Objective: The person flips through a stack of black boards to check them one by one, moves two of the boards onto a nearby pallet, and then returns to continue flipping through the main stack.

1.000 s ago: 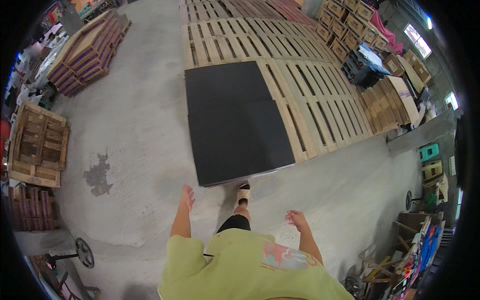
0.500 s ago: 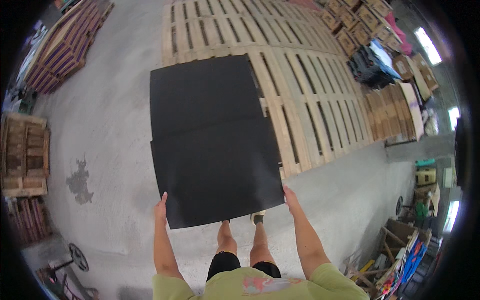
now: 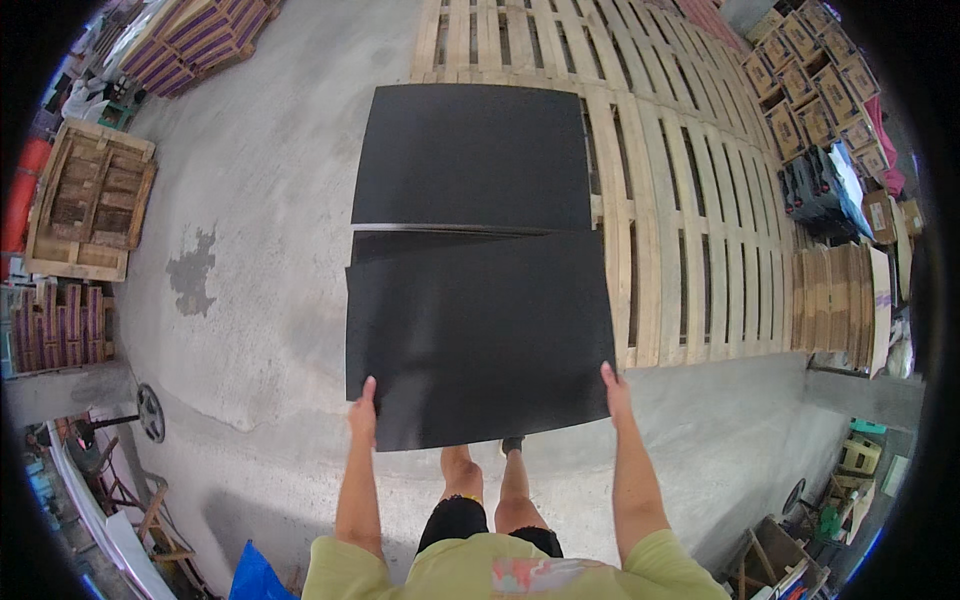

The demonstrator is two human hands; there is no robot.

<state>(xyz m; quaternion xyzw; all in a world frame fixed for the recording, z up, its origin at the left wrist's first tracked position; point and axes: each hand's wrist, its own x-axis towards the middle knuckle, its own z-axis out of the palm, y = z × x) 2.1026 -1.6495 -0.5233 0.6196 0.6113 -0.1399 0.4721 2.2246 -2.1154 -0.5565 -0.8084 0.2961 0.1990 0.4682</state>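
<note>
A pale grey concrete floor (image 3: 270, 330) spread wide, marked by a darker blotch (image 3: 192, 272) on the left. Slatted wooden pallets (image 3: 648, 240) covered the upper right, with stacked cartons (image 3: 815, 90) and flat cardboard sheets (image 3: 835, 305) beyond. At left sat a wooden pallet (image 3: 104, 204); farther up, a purple-edged stack (image 3: 195, 45).

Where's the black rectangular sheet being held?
In the head view, the held black rectangular sheet is below centre, between the left hand and right hand, with another flat black sheet beyond.
</note>
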